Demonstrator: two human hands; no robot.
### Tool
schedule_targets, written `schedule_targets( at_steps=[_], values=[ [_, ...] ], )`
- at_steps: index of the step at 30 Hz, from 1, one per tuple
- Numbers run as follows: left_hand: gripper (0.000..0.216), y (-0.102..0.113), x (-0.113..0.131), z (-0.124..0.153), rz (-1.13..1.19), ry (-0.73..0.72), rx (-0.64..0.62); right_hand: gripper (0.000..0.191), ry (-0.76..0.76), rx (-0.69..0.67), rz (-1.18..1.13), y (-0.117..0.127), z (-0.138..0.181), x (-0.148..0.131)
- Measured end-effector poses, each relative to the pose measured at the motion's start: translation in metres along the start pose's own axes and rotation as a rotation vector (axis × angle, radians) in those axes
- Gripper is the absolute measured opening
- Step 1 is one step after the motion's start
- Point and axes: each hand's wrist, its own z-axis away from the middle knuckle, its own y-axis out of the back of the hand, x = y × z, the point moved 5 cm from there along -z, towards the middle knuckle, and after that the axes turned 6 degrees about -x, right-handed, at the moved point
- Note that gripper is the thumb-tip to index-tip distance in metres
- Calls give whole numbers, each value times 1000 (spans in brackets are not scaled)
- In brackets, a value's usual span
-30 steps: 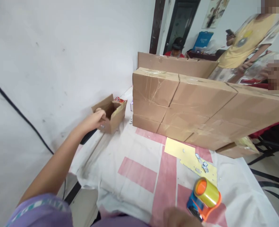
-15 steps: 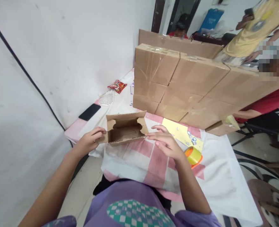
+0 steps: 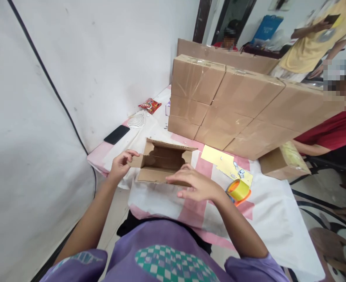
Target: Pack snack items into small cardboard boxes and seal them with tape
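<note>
A small open cardboard box [image 3: 161,162] lies on the white-and-pink cloth [image 3: 267,211] in front of me, its flaps up and its inside bare. My left hand [image 3: 120,165] pinches the box's left side flap. My right hand [image 3: 195,185] rests fingers-out on the box's near front flap, pressing it. An orange-and-blue tape dispenser [image 3: 238,191] with yellowish tape lies just right of my right hand.
A wall of sealed cardboard boxes [image 3: 234,107] stands behind, with another small box [image 3: 283,163] at its right end. A yellow sheet [image 3: 224,163], a red snack packet [image 3: 150,105], a white round object [image 3: 136,120] and a black phone [image 3: 117,134] lie on the cloth. Other people sit and stand beyond the boxes.
The small box came from the far left by the wall to the cloth in front of me. My right hand moved from the box's right side onto its front flap.
</note>
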Motion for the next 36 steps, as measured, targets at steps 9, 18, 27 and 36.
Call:
schedule_targets(
  at_steps=[9,18,27,36],
  values=[
    [40,-41,-38,-6,269,111,126,65,9,174,22,16,9,12],
    [40,-65,-38,-8,304,195,114,78,-55,231,309,17,33,23],
    [23,-41,8,-21,31,253,-50,25,-170,708,94,-18,93,41],
    [33,-72,46,-52,-615,190,-447,92,-717,581,192,-12,68,63]
  ],
)
